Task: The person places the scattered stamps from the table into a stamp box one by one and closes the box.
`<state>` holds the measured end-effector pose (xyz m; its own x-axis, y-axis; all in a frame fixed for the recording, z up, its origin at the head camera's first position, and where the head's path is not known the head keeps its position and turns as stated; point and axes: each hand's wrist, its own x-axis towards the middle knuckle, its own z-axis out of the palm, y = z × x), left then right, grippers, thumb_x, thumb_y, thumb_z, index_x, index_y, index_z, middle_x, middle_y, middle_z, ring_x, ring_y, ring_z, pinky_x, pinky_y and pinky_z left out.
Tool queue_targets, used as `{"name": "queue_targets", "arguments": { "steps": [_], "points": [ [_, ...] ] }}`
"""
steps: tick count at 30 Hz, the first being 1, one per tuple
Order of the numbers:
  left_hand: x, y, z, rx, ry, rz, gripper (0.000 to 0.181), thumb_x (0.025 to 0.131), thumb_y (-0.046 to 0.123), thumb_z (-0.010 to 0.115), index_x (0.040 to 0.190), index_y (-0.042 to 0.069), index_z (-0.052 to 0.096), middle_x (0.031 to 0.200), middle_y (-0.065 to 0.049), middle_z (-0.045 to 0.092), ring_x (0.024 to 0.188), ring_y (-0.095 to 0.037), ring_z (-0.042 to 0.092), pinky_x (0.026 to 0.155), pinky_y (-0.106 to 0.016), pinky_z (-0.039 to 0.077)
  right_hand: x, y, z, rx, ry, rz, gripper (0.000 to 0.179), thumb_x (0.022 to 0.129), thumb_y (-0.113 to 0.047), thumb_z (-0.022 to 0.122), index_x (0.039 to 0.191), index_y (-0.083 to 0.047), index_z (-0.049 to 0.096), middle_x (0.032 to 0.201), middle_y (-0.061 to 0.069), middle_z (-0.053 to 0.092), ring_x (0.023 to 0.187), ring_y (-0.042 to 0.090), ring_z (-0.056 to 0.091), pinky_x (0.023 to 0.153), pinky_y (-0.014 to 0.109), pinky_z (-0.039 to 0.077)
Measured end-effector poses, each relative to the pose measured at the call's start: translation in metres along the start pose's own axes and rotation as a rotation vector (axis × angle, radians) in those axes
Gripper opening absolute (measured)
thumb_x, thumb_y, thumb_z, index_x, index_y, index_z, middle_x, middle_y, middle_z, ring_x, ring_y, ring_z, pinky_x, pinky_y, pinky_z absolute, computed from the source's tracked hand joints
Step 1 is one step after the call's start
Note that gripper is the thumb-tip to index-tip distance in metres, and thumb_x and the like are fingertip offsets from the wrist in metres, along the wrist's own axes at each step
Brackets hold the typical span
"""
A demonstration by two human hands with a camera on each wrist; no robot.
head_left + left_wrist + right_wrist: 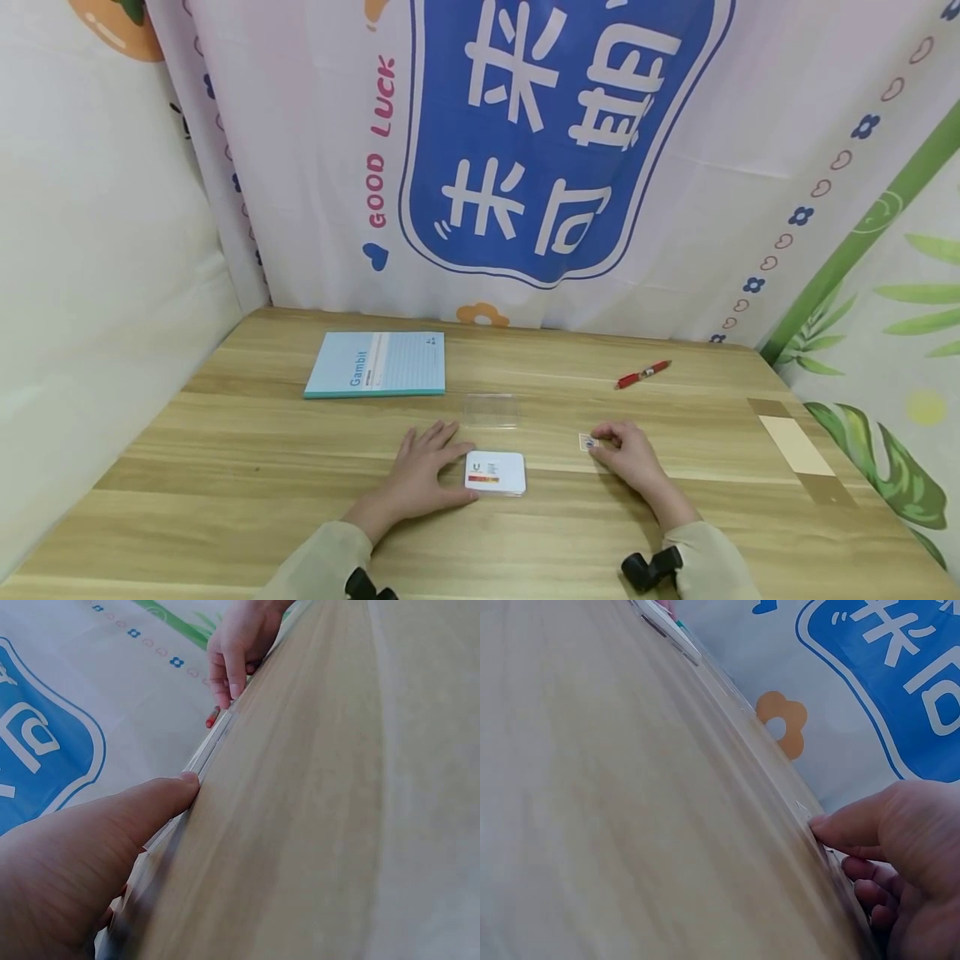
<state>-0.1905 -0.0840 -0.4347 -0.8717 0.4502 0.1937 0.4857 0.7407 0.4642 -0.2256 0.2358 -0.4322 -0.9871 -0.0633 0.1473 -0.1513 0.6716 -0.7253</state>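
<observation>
A white, rounded-corner card (504, 473) with a small printed logo and an orange-red strip lies flat on the table, a clear edge showing beneath it. My left hand (423, 475) rests on the table at its left side, fingers spread. The left thumb (169, 799) touches the near left corner; the forefinger reaches the far left corner. To the right, my right hand (628, 454) pinches a small square printed piece (583, 442) at its right edge, low on the table. In the right wrist view the right thumb (847, 821) meets the forefinger, and the piece is mostly hidden.
Just behind the white card lies a clear plastic rectangle (491, 411). A light-blue notebook (408, 362) is at the back left, and a red pen (642, 375) at the back right. Tape strips (795, 446) mark the table's right side. A printed curtain (322, 250) closes the back.
</observation>
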Motion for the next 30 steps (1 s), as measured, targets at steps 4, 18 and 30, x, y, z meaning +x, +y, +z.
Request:
{"name": "queue_targets", "arguments": {
  "steps": [4, 18, 30],
  "points": [
    [-0.0009, 0.0005, -0.0005, 0.0, 0.005, 0.0, 0.066, 0.067, 0.059, 0.059, 0.119, 0.019, 0.053, 0.135, -0.014, 0.03, 0.124, -0.032, 0.018, 0.096, -0.055, 0.002, 0.0014, -0.0011, 0.0004, -0.005, -0.013, 0.014, 0.015, 0.073, -0.005, 0.066, 0.087, -0.001, 0.061, 0.09, 0.009, 0.051, 0.081, 0.02, 0.044, 0.07, 0.032, 0.036],
    [-0.0008, 0.0001, -0.0001, 0.003, 0.015, 0.002, 0.064, 0.067, 0.059, 0.06, 0.118, 0.021, 0.053, 0.135, -0.012, 0.031, 0.124, -0.031, 0.019, 0.095, -0.056, 0.003, 0.0009, -0.0007, 0.0045, 0.083, 0.014, 0.035, 0.016, 0.074, 0.0, 0.063, 0.088, 0.001, 0.056, 0.084, 0.008, 0.051, 0.072, 0.018, 0.043, 0.062, 0.027, 0.038],
    [-0.0012, 0.0023, -0.0021, -0.011, 0.011, -0.003, 0.064, 0.068, 0.057, 0.061, 0.118, 0.019, 0.053, 0.135, -0.013, 0.031, 0.124, -0.032, 0.018, 0.095, -0.056, 0.002, 0.0007, -0.0028, 0.0064, 0.153, 0.026, 0.009, 0.024, 0.071, 0.009, 0.061, 0.094, 0.004, 0.059, 0.078, 0.008, 0.051, 0.065, 0.016, 0.044, 0.055, 0.022, 0.039]
  ]
}}
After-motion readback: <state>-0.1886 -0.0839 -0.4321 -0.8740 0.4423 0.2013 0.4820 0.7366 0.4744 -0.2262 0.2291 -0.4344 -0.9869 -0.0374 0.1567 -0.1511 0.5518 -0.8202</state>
